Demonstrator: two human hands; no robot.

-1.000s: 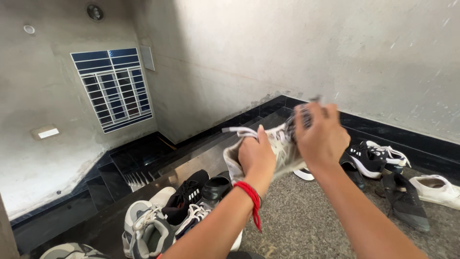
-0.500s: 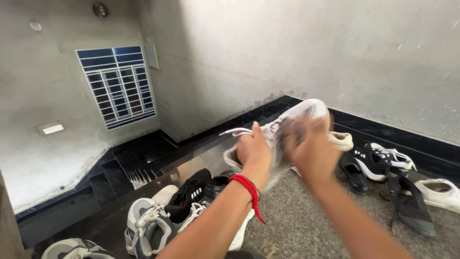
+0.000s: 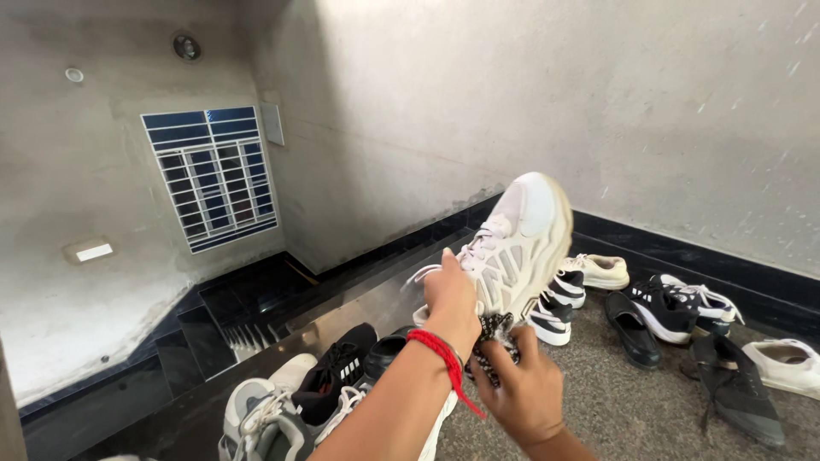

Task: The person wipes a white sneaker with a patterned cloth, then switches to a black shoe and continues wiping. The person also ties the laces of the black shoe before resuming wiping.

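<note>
A white sneaker (image 3: 521,243) with grey side panels is held up in the air, toe pointing up and away. My left hand (image 3: 450,294), with a red thread on the wrist, grips it at the heel and collar. Below it my right hand (image 3: 517,388) clutches a black-and-white speckled cloth (image 3: 489,341) against the underside of the shoe's heel. White laces hang loose at the shoe's tongue.
Several shoes lie on the speckled floor along the black skirting: a cream one (image 3: 602,271), black-and-white sneakers (image 3: 670,303), a black slip-on (image 3: 634,320), a black shoe (image 3: 735,388), a white one (image 3: 790,363). More sneakers (image 3: 290,397) sit lower left by a stairwell drop (image 3: 248,303).
My right hand has dropped from the shoe's upper side down to below the heel, still with the cloth. The white sneaker now shows fully, tilted more upright.
</note>
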